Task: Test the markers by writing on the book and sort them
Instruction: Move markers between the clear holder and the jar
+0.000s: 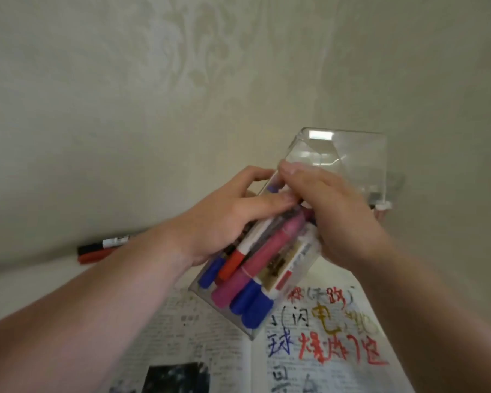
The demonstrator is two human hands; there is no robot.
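A clear plastic box (pixel 291 276) full of markers is tilted in the air above the open book (pixel 326 344). Several markers (pixel 255 268) with blue, red and pink caps fill it, caps toward me. My left hand (pixel 224 219) grips the box from the left, its fingers over the open end. My right hand (pixel 332 211) holds the box's right side, fingertips at its top edge. The book's right page carries handwriting in red, blue, black and yellow ink.
A second clear box (pixel 360 160) stands behind my hands by the wall. Two markers, one black (pixel 102 245) and one red (pixel 97 256), lie on the white table at the left, against the wall. A dark photo (pixel 176 378) is printed on the book's left page.
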